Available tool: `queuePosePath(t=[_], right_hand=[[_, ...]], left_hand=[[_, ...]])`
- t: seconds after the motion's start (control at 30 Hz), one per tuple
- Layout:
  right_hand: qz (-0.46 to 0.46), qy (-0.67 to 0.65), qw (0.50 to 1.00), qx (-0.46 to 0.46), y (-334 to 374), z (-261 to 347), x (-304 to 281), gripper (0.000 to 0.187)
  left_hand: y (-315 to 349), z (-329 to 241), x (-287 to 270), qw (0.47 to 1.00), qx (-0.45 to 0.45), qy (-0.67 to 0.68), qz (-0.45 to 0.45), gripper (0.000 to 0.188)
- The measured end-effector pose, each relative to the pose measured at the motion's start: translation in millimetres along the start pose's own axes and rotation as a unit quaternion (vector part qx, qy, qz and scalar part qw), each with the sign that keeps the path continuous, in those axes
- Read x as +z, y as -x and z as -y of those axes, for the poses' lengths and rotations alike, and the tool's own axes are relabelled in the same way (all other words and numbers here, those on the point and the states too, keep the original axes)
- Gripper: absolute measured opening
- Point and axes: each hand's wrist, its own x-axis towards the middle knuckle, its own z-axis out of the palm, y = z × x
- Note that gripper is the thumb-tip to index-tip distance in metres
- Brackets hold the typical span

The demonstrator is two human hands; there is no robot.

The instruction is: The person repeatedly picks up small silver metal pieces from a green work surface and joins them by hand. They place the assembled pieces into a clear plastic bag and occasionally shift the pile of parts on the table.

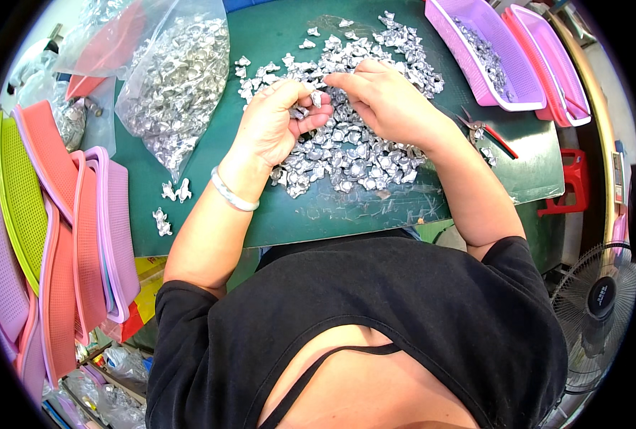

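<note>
Beside a fan (601, 299) and nested plastic baskets (61, 179), a green counter (325, 214) is bearing red-handled pliers (502, 143) and heaped silver castings (361, 168), over which left fingers (309, 124) are pinching one casting (316, 99), right fingers (348, 83) gripping or not, I cannot tell.

your green table (332, 217) holds piled silver metal parts (354, 154), a full clear bag (182, 86), red-handled pliers (477, 129) and a purple basket (468, 57).

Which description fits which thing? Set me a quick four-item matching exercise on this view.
1. Left hand
2. Pliers
3. Fan
4. Stool

A. Red, past the right end of the table
B. Holding a small metal part
C. At the picture's lower right
D. Lying on the table

Pairs: 1-B, 2-D, 3-C, 4-A.
</note>
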Motion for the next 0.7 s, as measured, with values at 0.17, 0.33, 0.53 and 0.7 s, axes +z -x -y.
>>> queuePosePath(t=[0.17,0.33,0.53,0.7], right_hand=[[0.009,-0.009,1.0,0.013,-1.1,2.3,-2.8,0.037],[-0.028,-0.07,0.997,0.007,-0.2,-5.0,2.6,0.037],[-0.024,-0.065,0.997,-0.022,-0.9,-7.1,5.3,0.039],[-0.058,-0.172,0.982,0.044,0.0,-8.2,2.9,0.041]], left_hand=[[1.9,-0.4,2.4,1.0,0.01,-0.018,-0.008,0.012],[-1.6,1.8,-3.6,1.0,0.016,0.017,0.015,0.011],[-0.9,0.4,-4.0,1.0,-0.011,0.005,0.028,0.014],[-0.1,2.7,-2.0,0.996,-0.015,-0.083,0.043,0.013]])
